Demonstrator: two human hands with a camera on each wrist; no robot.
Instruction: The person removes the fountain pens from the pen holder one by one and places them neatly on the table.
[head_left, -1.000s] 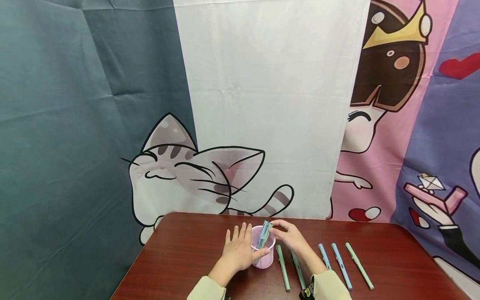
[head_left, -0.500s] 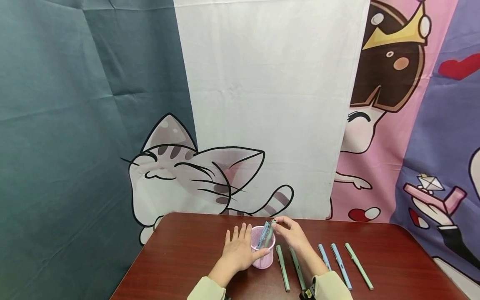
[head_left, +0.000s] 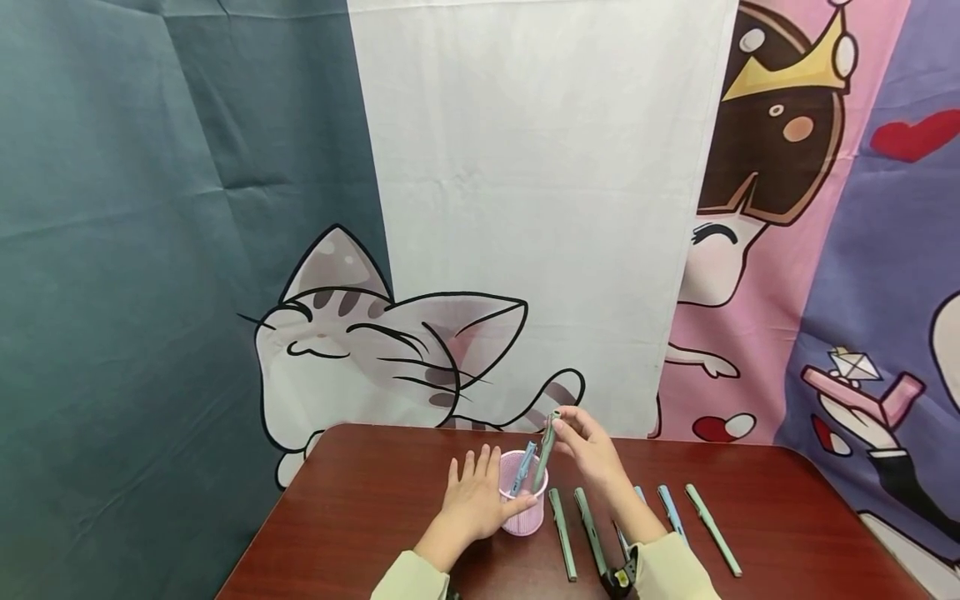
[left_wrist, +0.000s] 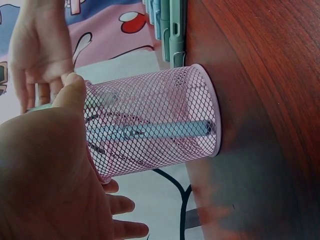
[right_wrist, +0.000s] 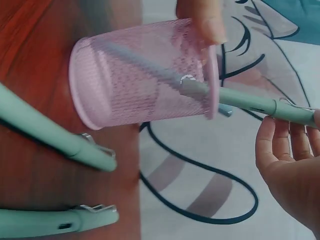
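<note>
A pink mesh pen cup (head_left: pixel 523 522) stands upright on the table. My left hand (head_left: pixel 471 507) rests against its left side, fingers spread and straight, the thumb lying across the front at the rim. Over the cup's right edge, my right hand (head_left: pixel 592 454) pinches a green pen (head_left: pixel 547 454) near its top. That pen slants, and in the right wrist view its lower end (right_wrist: pixel 195 87) is still within the cup's mouth. A blue pen (left_wrist: pixel 172 129) leans inside the cup, seen through the mesh in the left wrist view.
Two green pens, one nearer the cup (head_left: pixel 562 537) and one beside it (head_left: pixel 589 527), lie right of the cup. Further right are blue pens (head_left: pixel 670 508), partly hidden by my right forearm, and another green pen (head_left: pixel 712 529). A printed cloth (head_left: pixel 540 208) hangs behind the table.
My right hand has risen, drawing the green pen upward so more of it shows above the cup's rim. The left hand has kept its place at the cup.
</note>
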